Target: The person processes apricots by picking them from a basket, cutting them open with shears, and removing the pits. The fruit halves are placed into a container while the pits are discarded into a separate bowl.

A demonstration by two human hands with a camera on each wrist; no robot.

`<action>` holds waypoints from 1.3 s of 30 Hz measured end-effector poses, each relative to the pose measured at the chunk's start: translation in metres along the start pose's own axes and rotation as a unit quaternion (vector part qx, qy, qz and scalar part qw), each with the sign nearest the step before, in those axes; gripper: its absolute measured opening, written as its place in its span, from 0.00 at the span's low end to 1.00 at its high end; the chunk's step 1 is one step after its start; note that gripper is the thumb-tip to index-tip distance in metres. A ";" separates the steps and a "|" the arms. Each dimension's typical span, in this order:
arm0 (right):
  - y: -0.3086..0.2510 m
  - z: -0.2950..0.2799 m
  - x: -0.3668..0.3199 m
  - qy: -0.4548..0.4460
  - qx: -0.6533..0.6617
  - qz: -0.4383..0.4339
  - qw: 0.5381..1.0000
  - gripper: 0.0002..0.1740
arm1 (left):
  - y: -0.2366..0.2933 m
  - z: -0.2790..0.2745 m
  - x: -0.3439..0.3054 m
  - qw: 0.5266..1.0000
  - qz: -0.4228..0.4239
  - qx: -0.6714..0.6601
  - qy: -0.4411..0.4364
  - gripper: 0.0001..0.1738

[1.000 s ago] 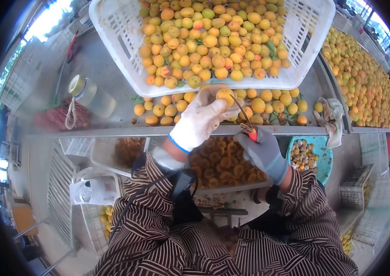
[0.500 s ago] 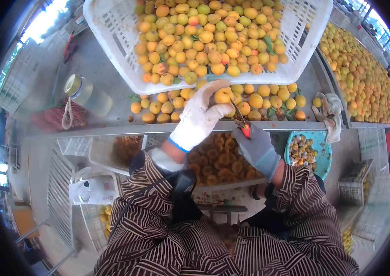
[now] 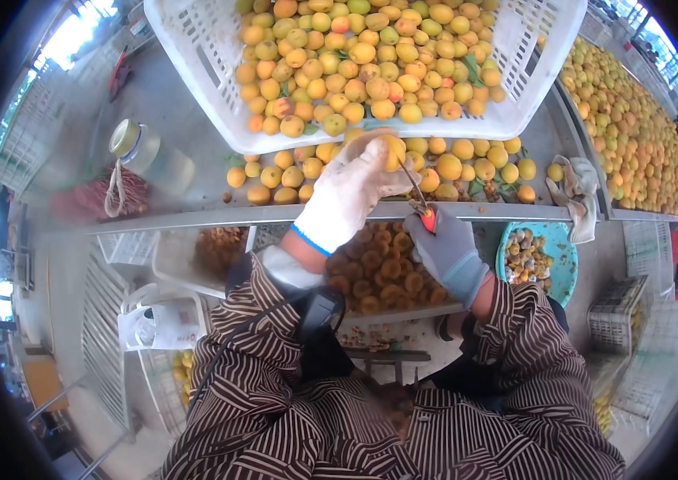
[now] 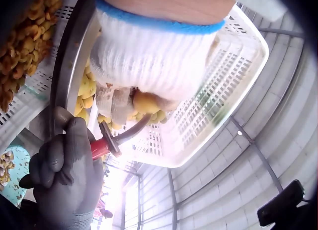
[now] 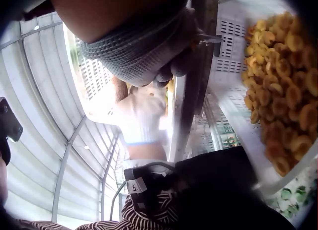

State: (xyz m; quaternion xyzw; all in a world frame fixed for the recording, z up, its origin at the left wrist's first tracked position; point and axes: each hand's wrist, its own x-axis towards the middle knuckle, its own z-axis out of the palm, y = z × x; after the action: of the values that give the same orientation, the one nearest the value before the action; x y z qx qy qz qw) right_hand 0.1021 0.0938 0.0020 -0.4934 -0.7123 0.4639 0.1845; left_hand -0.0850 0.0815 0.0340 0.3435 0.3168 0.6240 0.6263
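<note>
My left hand, in a white glove with a blue cuff, holds a yellow-orange apricot between thumb and fingers above the table edge. Curled round the red handle of a small curved tool is my right hand, gloved in grey. In the left wrist view the tool's curved metal tip meets the held apricot. Loose apricots lie on the table behind both hands. The right wrist view shows the grey glove in front of the white one, hiding the apricot.
A white crate full of apricots stands behind the hands. Below the table edge is a crate of opened apricot halves. A turquoise basin stands right, a lidded jar left, a cloth on the table's right.
The left hand's raised finger has bent down around the apricot, and its grip has shifted. The tool's shaft has tilted slightly; the right hand keeps its hold and has barely moved.
</note>
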 end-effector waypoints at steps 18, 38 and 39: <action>-0.025 -0.006 -0.007 -0.057 0.266 0.114 0.956 0.11 | 0.013 0.015 -0.010 0.979 0.036 0.202 0.005 0.28; -0.039 0.012 -0.008 -0.024 0.287 0.065 0.956 0.06 | -0.021 0.019 -0.003 0.993 -0.058 0.089 0.057 0.36; -0.037 0.012 -0.008 -0.022 0.287 0.066 0.955 0.06 | -0.020 0.021 -0.003 0.996 -0.065 0.042 0.050 0.36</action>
State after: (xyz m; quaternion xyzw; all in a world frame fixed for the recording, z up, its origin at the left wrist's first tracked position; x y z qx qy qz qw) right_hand 0.0774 0.0781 0.0290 -0.4548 -0.5188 0.6709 0.2719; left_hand -0.0559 0.0779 0.0292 0.3170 0.3951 0.5844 0.6340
